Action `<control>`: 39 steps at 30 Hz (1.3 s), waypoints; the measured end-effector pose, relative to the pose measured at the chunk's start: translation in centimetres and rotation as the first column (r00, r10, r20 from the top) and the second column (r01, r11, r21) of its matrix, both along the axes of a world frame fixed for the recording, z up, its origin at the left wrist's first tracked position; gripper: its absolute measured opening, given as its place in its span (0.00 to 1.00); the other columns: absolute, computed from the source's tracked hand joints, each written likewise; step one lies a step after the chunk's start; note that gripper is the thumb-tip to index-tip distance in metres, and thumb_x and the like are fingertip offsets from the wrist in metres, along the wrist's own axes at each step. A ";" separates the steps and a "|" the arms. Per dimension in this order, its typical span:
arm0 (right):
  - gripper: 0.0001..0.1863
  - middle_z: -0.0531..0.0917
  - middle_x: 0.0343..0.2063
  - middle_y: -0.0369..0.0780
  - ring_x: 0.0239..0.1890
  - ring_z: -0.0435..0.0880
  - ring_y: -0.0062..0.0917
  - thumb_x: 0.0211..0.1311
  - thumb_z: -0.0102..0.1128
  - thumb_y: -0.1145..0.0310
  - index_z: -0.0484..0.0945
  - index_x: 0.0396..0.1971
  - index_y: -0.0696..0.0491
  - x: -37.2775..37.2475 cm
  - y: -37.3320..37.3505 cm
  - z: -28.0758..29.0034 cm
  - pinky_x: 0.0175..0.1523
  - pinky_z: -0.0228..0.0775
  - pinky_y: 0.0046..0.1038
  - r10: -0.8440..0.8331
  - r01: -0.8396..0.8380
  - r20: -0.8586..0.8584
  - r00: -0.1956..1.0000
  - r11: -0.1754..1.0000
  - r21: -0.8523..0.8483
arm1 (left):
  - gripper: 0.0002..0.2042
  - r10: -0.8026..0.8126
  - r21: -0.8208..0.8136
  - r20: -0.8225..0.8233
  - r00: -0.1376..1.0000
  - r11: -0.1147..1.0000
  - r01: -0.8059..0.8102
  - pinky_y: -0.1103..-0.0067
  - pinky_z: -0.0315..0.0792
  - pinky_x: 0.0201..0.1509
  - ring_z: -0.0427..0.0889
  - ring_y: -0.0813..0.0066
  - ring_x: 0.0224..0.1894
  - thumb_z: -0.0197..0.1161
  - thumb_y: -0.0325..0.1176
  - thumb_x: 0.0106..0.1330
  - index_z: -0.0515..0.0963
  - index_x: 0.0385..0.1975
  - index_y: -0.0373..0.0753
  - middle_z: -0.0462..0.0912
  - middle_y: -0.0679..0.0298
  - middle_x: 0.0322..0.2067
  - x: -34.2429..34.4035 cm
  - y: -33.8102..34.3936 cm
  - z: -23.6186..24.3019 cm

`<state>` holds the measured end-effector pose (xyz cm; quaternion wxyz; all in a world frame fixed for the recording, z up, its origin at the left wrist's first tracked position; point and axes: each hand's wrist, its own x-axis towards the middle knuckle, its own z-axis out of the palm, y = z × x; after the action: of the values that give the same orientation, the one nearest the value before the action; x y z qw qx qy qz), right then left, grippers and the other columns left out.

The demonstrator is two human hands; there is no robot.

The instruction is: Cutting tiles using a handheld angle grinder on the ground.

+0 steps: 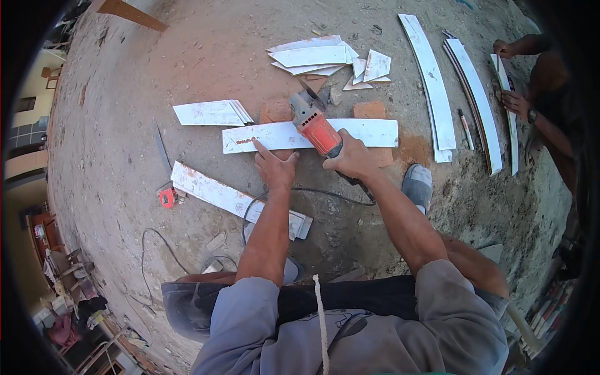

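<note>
Short angled pieces [309, 57] look already cut, we judge; white strip [369, 130] lies across bricks [370, 110], left end past left brick's outer edge, looks whole: this 1 seems left. Our right hand [351, 157] grips grinder [320, 132], forearm angled forward; disc near strip's far edge, contact unclear. Our left hand [275, 170], grip unclosed, fingers spread, rests at strip's near edge.

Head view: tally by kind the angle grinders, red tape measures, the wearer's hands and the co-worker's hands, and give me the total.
Angle grinder: 1
Red tape measure: 1
Wearer's hands: 2 (left hand, right hand)
Co-worker's hands: 2
Total: 6
</note>
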<state>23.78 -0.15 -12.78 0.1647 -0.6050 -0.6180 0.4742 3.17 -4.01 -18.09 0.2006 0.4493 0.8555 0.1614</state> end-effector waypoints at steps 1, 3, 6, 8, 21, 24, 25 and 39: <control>0.36 0.82 0.34 0.56 0.41 0.83 0.51 0.33 0.68 0.59 0.69 0.45 0.62 -0.2 0.0 0.4 0.46 0.75 0.42 0.054 -0.053 0.045 0.998 0.998 -0.031 | 0.60 -0.007 -0.014 -0.038 0.999 1.000 0.006 0.59 0.59 0.66 0.64 0.42 0.61 0.78 0.48 0.46 0.40 0.71 0.33 0.63 0.39 0.58 -0.1 -0.1 -0.1; 0.35 0.82 0.35 0.56 0.41 0.83 0.51 0.34 0.67 0.59 0.69 0.46 0.62 -0.9 -0.3 0.6 0.47 0.75 0.42 0.075 -0.070 0.070 0.995 0.995 -0.071 | 0.60 -0.034 -0.052 -0.068 0.997 0.998 0.031 0.58 0.59 0.66 0.65 0.42 0.60 0.78 0.49 0.46 0.41 0.71 0.34 0.65 0.39 0.57 0.0 -0.1 0.3; 0.35 0.83 0.36 0.56 0.42 0.83 0.50 0.34 0.67 0.61 0.69 0.47 0.62 -1.1 -0.2 0.2 0.48 0.75 0.42 0.159 -0.151 0.096 0.983 0.985 -0.081 | 0.60 -0.056 -0.122 -0.127 0.990 0.992 0.040 0.58 0.62 0.63 0.70 0.40 0.56 0.77 0.52 0.45 0.42 0.72 0.36 0.69 0.41 0.54 0.8 0.2 1.2; 0.36 0.82 0.37 0.56 0.43 0.83 0.50 0.34 0.67 0.61 0.69 0.47 0.62 -1.2 -0.1 -0.6 0.49 0.75 0.42 0.219 -0.212 0.098 0.971 0.974 -0.073 | 0.59 -0.030 -0.202 -0.051 0.998 0.979 0.019 0.59 0.65 0.61 0.72 0.43 0.55 0.77 0.51 0.46 0.42 0.71 0.34 0.70 0.42 0.53 0.7 0.6 2.1; 0.35 0.82 0.38 0.56 0.44 0.82 0.49 0.37 0.66 0.62 0.68 0.48 0.64 -1.4 0.0 -0.8 0.50 0.75 0.41 0.245 -0.236 0.121 0.962 0.968 -0.084 | 0.26 0.378 -0.012 0.839 0.393 0.733 -0.680 0.70 0.79 0.44 0.81 0.62 0.44 0.68 0.30 0.62 0.63 0.53 0.25 0.77 0.46 0.46 -6.8 2.7 -2.7; 0.34 0.82 0.38 0.56 0.44 0.82 0.48 0.37 0.66 0.62 0.69 0.48 0.63 -1.1 0.0 -0.8 0.50 0.75 0.41 0.245 -0.235 0.095 0.965 0.966 -0.104 | 0.21 0.368 0.007 0.826 0.427 0.751 -0.660 0.68 0.79 0.42 0.82 0.62 0.42 0.67 0.29 0.63 0.68 0.51 0.26 0.78 0.49 0.46 -5.7 2.3 -3.1; 0.34 0.82 0.38 0.56 0.44 0.83 0.48 0.38 0.66 0.62 0.69 0.47 0.63 -1.1 0.0 -0.8 0.50 0.75 0.41 0.246 -0.234 0.101 0.964 0.966 -0.113 | 0.21 0.374 0.001 0.823 0.428 0.752 -0.659 0.68 0.79 0.42 0.82 0.62 0.42 0.67 0.29 0.63 0.68 0.51 0.26 0.78 0.49 0.46 -5.0 2.4 -3.1; 0.35 0.82 0.40 0.55 0.46 0.82 0.47 0.39 0.67 0.61 0.69 0.49 0.63 -1.3 0.4 -0.9 0.52 0.75 0.40 0.235 -0.224 0.068 0.970 0.964 -0.142 | 0.18 0.289 0.191 0.689 0.664 0.812 -0.552 0.69 0.79 0.42 0.82 0.65 0.41 0.69 0.32 0.62 0.74 0.46 0.28 0.81 0.54 0.43 -4.5 3.1 -3.6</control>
<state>22.47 0.25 -13.72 0.0417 -0.5584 -0.6572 0.5045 -1.36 -0.86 -21.65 0.3390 0.1835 0.7694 0.5093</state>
